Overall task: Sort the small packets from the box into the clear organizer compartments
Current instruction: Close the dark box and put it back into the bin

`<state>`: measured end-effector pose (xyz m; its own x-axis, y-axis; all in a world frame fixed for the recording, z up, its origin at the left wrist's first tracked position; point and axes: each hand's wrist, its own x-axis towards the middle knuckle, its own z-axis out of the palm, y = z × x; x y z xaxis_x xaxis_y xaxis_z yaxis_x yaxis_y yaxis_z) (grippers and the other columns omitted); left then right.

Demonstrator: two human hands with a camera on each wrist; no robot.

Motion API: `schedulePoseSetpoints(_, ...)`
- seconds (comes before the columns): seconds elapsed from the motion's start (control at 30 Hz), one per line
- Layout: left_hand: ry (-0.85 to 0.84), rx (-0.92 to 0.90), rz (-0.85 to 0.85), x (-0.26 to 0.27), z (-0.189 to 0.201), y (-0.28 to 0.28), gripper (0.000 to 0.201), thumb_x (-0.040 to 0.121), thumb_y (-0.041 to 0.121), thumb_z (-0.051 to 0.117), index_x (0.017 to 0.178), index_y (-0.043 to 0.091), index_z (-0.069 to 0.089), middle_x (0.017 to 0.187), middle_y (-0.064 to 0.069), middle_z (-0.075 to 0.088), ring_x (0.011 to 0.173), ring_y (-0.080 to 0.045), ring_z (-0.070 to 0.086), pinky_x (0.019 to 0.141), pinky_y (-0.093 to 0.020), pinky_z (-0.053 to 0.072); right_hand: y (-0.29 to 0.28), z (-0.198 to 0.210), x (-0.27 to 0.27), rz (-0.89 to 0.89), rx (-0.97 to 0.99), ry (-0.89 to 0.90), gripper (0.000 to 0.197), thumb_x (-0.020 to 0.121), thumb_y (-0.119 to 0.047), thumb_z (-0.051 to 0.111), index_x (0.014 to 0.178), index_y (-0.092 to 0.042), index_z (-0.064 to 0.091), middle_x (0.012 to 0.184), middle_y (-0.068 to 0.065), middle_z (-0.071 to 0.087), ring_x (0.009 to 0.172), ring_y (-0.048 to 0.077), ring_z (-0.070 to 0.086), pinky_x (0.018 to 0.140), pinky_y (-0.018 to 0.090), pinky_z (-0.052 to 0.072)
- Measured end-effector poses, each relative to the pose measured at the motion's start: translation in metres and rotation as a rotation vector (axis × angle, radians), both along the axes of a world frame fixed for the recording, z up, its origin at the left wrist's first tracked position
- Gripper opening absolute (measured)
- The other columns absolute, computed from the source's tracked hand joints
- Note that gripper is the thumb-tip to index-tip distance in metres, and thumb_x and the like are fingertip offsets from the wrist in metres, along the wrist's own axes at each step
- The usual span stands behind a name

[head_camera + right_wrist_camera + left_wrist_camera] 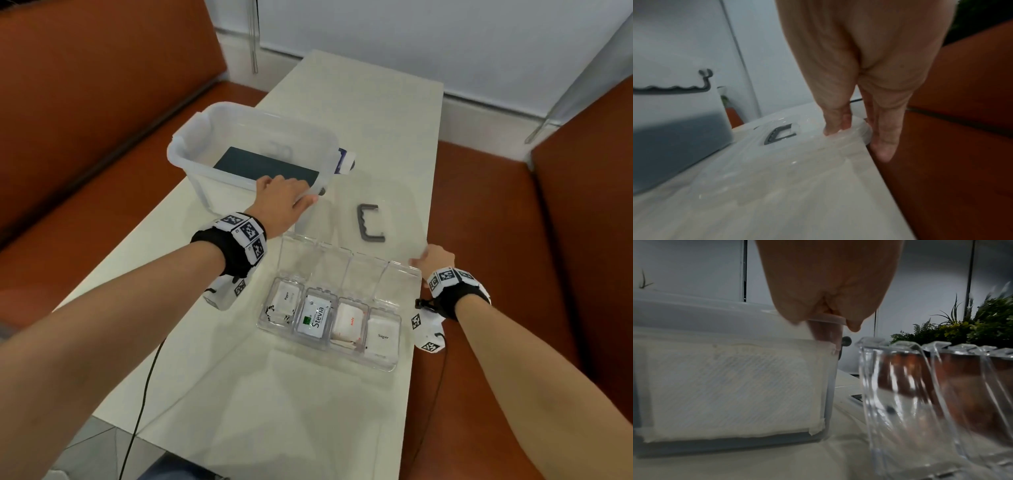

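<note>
The translucent plastic box (185, 161) stands at the table's far left and shows only a dark flat sheet (263, 166) inside. My left hand (301, 195) grips its near right corner rim, fingers curled over the edge (838, 324). The clear organizer (394, 366) lies near me with its lids (920, 394) open. Its compartments hold a Pepper packet (286, 298), a Stevia packet (315, 317), a Salt packet (349, 322) and a Sugar packet (383, 337). My right hand (419, 260) pinches a corner of the clear box lid (797, 162), thumb on top (857, 142).
The lid's grey handle (371, 222) lies between the box and the organizer. A blue-and-white object (346, 161) sits behind the box. Orange bench seats (496, 274) flank the narrow white table (274, 411). A black cable (144, 394) hangs off the table's near left edge.
</note>
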<state>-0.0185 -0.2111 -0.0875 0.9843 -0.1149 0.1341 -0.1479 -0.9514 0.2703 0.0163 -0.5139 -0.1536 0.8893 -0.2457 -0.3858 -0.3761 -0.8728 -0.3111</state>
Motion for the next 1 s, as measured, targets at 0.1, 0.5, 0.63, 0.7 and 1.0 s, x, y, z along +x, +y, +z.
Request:
schedulePoseSetpoints(0.1, -0.007, 0.006, -0.001, 0.000, -0.002, 0.001, 0.039, 0.104, 0.039, 0.032, 0.108, 0.010, 0.057, 0.098, -0.003, 0.055, 0.100, -0.028, 0.049, 0.098, -0.038, 0.023, -0.012, -0.006, -0.006, -0.335, 0.185, -0.039, 0.050, 0.082, -0.014, 0.068, 0.123, 0.005, 0.047, 0.115, 0.023, 0.061, 0.097, 0.038, 0.064, 0.078, 0.039, 0.055)
schedulePoseSetpoints(0.5, 0.025, 0.000, -0.032, 0.004, -0.002, 0.002, 0.038, 0.104, 0.038, 0.030, 0.106, 0.010, 0.055, 0.088, 0.001, 0.046, 0.088, -0.019, 0.039, 0.093, -0.038, 0.023, -0.043, 0.077, 0.004, -0.495, 0.533, -0.198, 0.043, 0.088, -0.009, 0.057, 0.128, 0.003, 0.046, 0.117, 0.019, 0.060, 0.094, 0.036, 0.064, 0.070, 0.044, 0.058)
schedulePoseSetpoints(0.63, 0.046, 0.010, -0.040, 0.004, 0.003, 0.002, 0.038, 0.104, 0.039, 0.030, 0.099, 0.010, 0.054, 0.086, 0.000, 0.047, 0.092, -0.024, 0.046, 0.092, -0.037, 0.023, -0.047, 0.124, 0.005, -0.478, 0.601, -0.415, 0.027, 0.083, 0.002, 0.055, 0.108, 0.007, 0.062, 0.107, 0.019, 0.068, 0.097, 0.033, 0.067, 0.084, 0.045, 0.057)
schedulePoseSetpoints(0.7, 0.065, 0.016, -0.028, 0.004, 0.007, 0.001, 0.037, 0.104, 0.040, 0.030, 0.093, 0.012, 0.052, 0.087, -0.001, 0.050, 0.097, -0.026, 0.051, 0.094, -0.037, 0.024, -0.047, 0.148, 0.002, -0.487, 0.637, -0.555, 0.019, 0.081, 0.004, 0.053, 0.096, 0.007, 0.063, 0.099, 0.020, 0.068, 0.089, 0.032, 0.067, 0.080, 0.044, 0.057)
schedulePoseSetpoints(1.0, -0.015, -0.839, 0.035, 0.011, 0.056, 0.033, 0.060, 0.100, 0.052, 0.034, 0.147, 0.015, 0.033, 0.138, -0.012, 0.054, 0.117, -0.024, 0.059, 0.100, -0.038, 0.044, 0.013, 0.210, -0.023, -0.301, 0.919, -0.712, 0.014, 0.082, 0.002, 0.051, 0.091, 0.003, 0.061, 0.088, 0.018, 0.064, 0.074, 0.029, 0.060, 0.071, 0.039, 0.049)
